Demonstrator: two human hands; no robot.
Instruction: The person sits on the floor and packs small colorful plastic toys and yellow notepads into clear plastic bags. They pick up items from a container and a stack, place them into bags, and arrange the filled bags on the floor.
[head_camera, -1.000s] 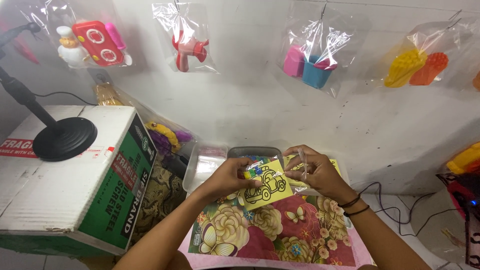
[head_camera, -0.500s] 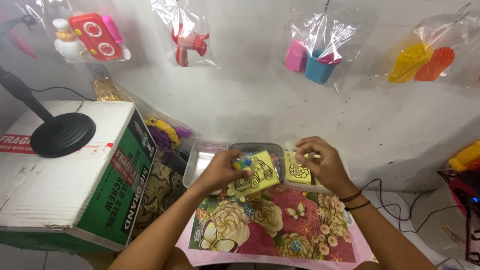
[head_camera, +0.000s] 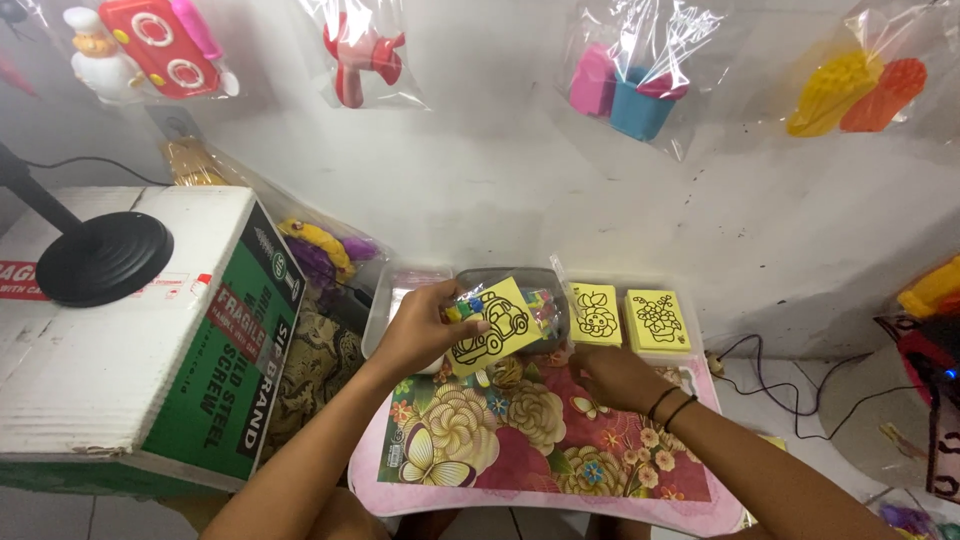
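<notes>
Right now my left hand grips a yellow car-outline card bundled with small coloured tubes; my right hand rests loosely curled and empty on the floral surface, so sorting looks underway and placing needs a steady set-down

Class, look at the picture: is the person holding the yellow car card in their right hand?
No, the left hand holds the yellow car card; the right hand rests on the floral board.
</notes>
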